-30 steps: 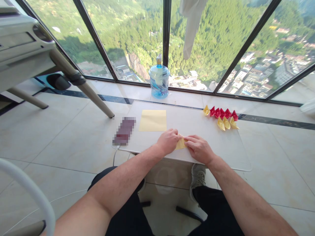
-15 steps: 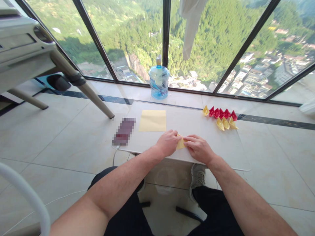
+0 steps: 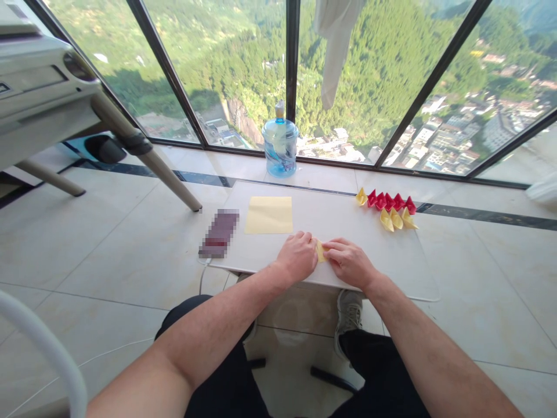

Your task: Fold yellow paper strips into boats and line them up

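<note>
Between my hands, at the near edge of the low white table (image 3: pixel 348 223), is a small folded piece of yellow paper (image 3: pixel 321 252). My left hand (image 3: pixel 299 255) is closed on its left side, fingers curled. From the right, my right hand (image 3: pixel 348 261) pinches the paper with thumb and fingers. Both hands cover part of it, so its full shape is hidden. A flat yellow paper sheet (image 3: pixel 268 215) lies on the table beyond my left hand. Toward the far right corner stand red folded paper boats (image 3: pixel 390 201) in a row, with yellow folded paper boats (image 3: pixel 395 220) beside them.
A blurred-out phone-like object (image 3: pixel 220 232) lies at the table's left end, with a white cable by it. Behind the table stands a blue water jug (image 3: pixel 281 148) before tall windows. A grey piece of furniture (image 3: pixel 47 87) with slanted legs is at the left.
My fingers have shifted slightly on the folded yellow paper, and less of it shows between them. The view has moved a little; the other things stay in place.
</note>
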Demonstrator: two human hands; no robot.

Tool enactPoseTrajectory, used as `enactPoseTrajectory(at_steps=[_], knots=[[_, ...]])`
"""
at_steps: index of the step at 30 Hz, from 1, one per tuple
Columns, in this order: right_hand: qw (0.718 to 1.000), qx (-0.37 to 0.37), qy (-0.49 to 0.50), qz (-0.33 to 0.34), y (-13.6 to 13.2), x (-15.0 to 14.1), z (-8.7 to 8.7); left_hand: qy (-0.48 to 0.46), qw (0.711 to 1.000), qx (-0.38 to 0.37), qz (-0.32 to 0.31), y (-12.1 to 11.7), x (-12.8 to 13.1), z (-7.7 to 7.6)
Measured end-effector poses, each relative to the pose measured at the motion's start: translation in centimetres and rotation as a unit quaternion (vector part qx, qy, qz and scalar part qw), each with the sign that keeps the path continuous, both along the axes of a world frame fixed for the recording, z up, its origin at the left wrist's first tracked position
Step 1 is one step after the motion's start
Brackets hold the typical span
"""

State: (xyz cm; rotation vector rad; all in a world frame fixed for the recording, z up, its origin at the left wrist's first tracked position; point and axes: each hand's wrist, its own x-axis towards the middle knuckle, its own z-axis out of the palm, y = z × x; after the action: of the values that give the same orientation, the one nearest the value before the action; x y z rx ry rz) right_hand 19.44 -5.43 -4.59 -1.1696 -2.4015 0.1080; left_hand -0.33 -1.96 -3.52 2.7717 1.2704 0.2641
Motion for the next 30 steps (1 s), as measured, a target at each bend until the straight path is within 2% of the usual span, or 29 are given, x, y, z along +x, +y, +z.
enactPoseTrajectory(at_steps=[3, 6, 8, 13, 22, 30], knots=[[1.0, 0.002, 0.0, -0.001, 0.1, -0.1, 0.1, -0.008, 1.0, 0.014, -0.004, -0.3, -0.1, -0.2], [1.0, 0.007, -0.004, -0.002, 0.1, -0.3, 0.3, -0.012, 0.998, 0.012, -0.058, -0.6, -0.3, -0.3], [1.0, 0.009, -0.008, -0.005, 0.0, -0.4, 0.4, -0.008, 0.997, 0.005, -0.071, -0.7, -0.4, -0.4], [0.998, 0.017, -0.046, -0.028, -0.6, -0.2, 0.6, -0.008, 0.998, 0.021, -0.06, -0.8, -0.5, -0.4], [0.992, 0.021, -0.075, -0.098, -3.2, 2.8, 0.6, -0.013, 0.998, 0.011, -0.058, -0.6, -0.5, -0.3], [0.973, 0.025, -0.096, -0.207, -2.9, 1.8, 1.2, 0.023, 0.999, 0.0, -0.037, -0.5, -0.5, 0.2]])
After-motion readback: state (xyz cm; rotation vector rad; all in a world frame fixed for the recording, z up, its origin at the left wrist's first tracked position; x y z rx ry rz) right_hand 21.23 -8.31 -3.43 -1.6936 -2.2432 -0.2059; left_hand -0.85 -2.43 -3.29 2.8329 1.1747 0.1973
